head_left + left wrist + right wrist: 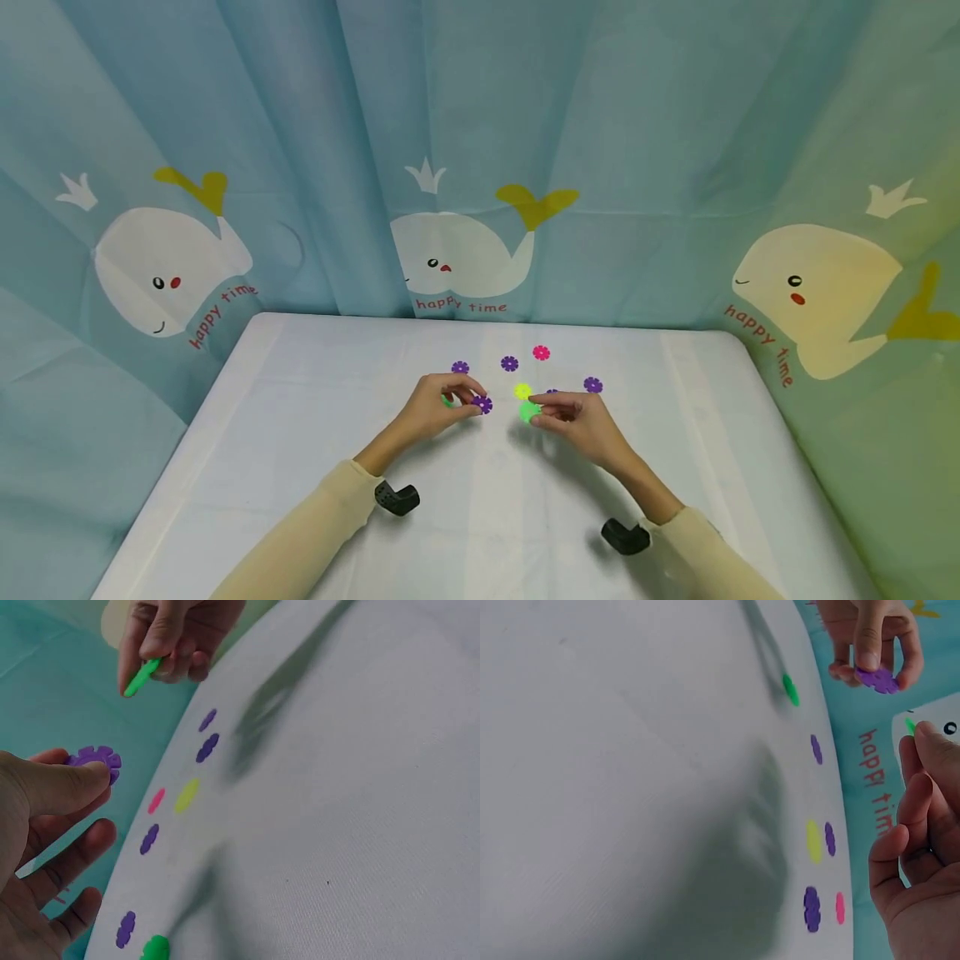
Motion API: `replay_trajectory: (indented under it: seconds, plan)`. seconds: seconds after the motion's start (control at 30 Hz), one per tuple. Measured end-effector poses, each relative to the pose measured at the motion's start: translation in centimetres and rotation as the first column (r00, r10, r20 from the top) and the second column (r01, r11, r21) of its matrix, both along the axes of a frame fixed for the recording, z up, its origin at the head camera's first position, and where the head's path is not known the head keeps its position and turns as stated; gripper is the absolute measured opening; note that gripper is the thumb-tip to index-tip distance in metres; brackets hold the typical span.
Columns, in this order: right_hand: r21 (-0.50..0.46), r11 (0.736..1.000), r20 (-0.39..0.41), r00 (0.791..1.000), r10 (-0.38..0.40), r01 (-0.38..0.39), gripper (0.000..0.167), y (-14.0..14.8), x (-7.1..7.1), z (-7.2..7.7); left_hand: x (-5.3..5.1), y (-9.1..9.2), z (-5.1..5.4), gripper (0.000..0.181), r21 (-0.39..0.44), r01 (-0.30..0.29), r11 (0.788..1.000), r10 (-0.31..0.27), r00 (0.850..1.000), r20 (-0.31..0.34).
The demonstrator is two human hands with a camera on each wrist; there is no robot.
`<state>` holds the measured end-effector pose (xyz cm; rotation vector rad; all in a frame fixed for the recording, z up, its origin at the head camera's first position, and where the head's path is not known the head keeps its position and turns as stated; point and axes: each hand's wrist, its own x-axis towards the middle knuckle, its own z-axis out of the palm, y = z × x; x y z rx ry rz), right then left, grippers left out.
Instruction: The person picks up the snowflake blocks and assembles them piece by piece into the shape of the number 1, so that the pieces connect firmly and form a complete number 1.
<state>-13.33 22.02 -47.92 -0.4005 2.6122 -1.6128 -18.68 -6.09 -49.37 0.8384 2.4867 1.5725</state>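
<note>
Between thumb and forefinger, my left hand (435, 407) pinches a purple notched disc (482, 405), held above the table. To its right, my right hand (585, 421) pinches a green notched disc (528, 412), also raised off the surface. The two discs are apart, with a small gap between them. In the left wrist view the green disc (142, 677) is seen nearly edge-on, and the purple disc (96, 760) shows its notched rim. Behind my left hand lies another green disc (155, 949), mostly hidden in the head view.
On the white table (300, 517) lie a yellow disc (522, 391), a pink disc (541, 353) and several purple discs (509, 363). Shadows of both hands fall on the cloth. A blue curtain (637, 167) with whale prints hangs behind the table's far edge.
</note>
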Motion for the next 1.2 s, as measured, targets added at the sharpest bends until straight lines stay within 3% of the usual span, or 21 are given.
replay_trajectory:
  seconds: [0.2, 0.53, 0.87, 1.2]
  plan:
    - [-0.021, 1.0, 0.01, 1.0, 0.004, -0.003, 0.031, -1.0, -0.3, 0.1, 0.4, -0.1, 0.1, 0.019, 0.007, -0.002, 1.0, 0.002, 1.0, 0.005]
    - [-0.049, 0.998, 0.036, 0.999, -0.025, 0.027, 0.029, -3.4, -0.4, 0.2, 0.9, -0.2, 0.0, 0.018, 0.048, 0.023, 0.999, -0.021, 0.998, -0.056]
    - [-0.068, 0.998, 0.054, 0.999, 0.001, 0.003, 0.029, -5.0, 0.8, 3.0, 0.9, -0.2, -0.4, 0.015, 0.019, 0.028, 0.999, -0.026, 0.996, -0.087]
    - [-0.094, 0.994, 0.117, 0.991, 0.066, -0.055, 0.031, -5.0, 0.7, 2.4, 1.2, -0.4, -0.6, 0.016, 0.009, 0.03, 1.0, -0.029, 0.993, -0.111]
